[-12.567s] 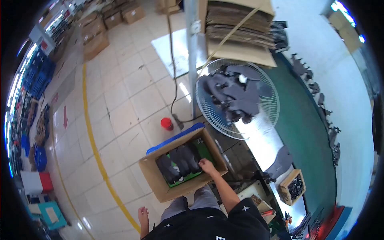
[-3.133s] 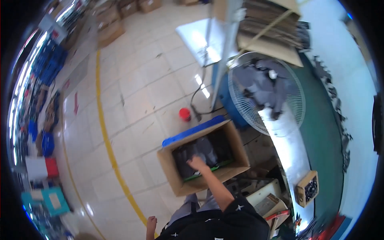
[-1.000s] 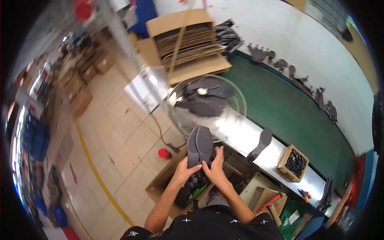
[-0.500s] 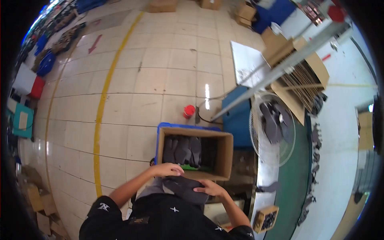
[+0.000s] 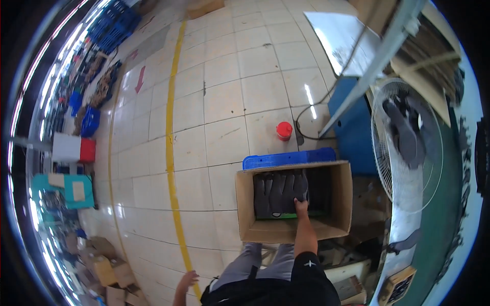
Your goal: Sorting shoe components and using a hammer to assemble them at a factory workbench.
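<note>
A cardboard box (image 5: 344, 201) stands in front of me with a row of dark grey shoe soles (image 5: 278, 191) packed upright in its left part. My right hand (image 5: 301, 206) reaches into the box and grips the rightmost sole of that row, its thumb on the near edge and the other fingers mostly hidden. Down at my left side, away from the box, hangs my left hand (image 5: 189, 280), with nothing in it and its fingers loosely apart. Something green shows at the box's bottom under the soles.
A blue crate (image 5: 290, 158) edges out behind the box. Beyond it a red container (image 5: 284, 131) stands on the tiled floor. To the right are a blue cabinet (image 5: 356, 132), a fan (image 5: 380, 148) with more soles by it, and a green belt (image 5: 436, 204). A yellow floor line (image 5: 170, 153) runs at left.
My hands held grey soles close to my body before. Now my right hand is inside the box at the row, while my left has dropped away to the side. The view has shifted left.
</note>
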The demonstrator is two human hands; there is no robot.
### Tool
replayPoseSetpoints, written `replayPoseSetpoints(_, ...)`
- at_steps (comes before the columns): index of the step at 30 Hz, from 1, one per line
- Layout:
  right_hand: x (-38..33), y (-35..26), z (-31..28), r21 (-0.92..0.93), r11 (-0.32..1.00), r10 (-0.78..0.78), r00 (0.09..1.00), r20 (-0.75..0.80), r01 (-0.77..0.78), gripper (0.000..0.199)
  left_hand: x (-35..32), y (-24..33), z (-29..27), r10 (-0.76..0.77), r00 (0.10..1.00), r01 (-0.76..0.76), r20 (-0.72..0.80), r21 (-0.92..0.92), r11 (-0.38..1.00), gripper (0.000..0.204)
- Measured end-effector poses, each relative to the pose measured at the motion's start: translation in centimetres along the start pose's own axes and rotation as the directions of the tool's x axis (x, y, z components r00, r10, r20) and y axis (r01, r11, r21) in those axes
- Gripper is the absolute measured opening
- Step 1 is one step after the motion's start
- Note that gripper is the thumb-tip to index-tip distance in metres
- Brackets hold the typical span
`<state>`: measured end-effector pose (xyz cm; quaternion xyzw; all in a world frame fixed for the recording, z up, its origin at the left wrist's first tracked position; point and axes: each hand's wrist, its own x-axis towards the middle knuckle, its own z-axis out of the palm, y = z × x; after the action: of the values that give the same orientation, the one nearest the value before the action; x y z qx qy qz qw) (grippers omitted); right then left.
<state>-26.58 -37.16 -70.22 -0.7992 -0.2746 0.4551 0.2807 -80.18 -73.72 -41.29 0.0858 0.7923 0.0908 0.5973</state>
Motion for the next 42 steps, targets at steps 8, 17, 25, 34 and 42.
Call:
replayPoseSetpoints(8, -9.2, -9.1, 1.5, -0.664, 0.722, -0.195, 0.978, 0.073, 0.194, 0.077, -6.2, 12.4, 8.3, 0.549, 0.761, -0.317, -0.346, 0.541, 0.779, 0.023)
replayPoseSetpoints(17, -25.2, -23.0, -32.0, -0.388, 0.853, -0.521, 0.544, -0.658, 0.348, 0.014, -15.7, 53.6, 37.9, 0.787, -0.180, -0.895, 0.590, 0.233, -0.380, 0.026)
replayPoseSetpoints(25, -18.7, -15.1, -42.3, 0.116, 0.945, 0.251, 0.449, -0.858, -0.307, 0.059, -16.1, 69.2, 61.6, 0.425, -0.577, -0.134, 0.698, 0.432, -0.892, 0.042)
replayPoseSetpoints(34, -15.6, -14.3, -42.7, 0.623, 0.734, 0.293, 0.701, -0.650, 0.271, 0.061, -18.9, 66.7, 59.0, 0.519, -0.269, -0.793, 0.812, 0.119, -0.598, 0.044)
replayPoseSetpoints(42, -29.1, -32.0, -30.7, 0.668, 0.582, -0.444, 0.870, -0.215, 0.463, 0.024, -22.7, 53.9, 40.3, 0.577, 0.086, -0.439, 0.812, -0.489, 0.754, 0.033)
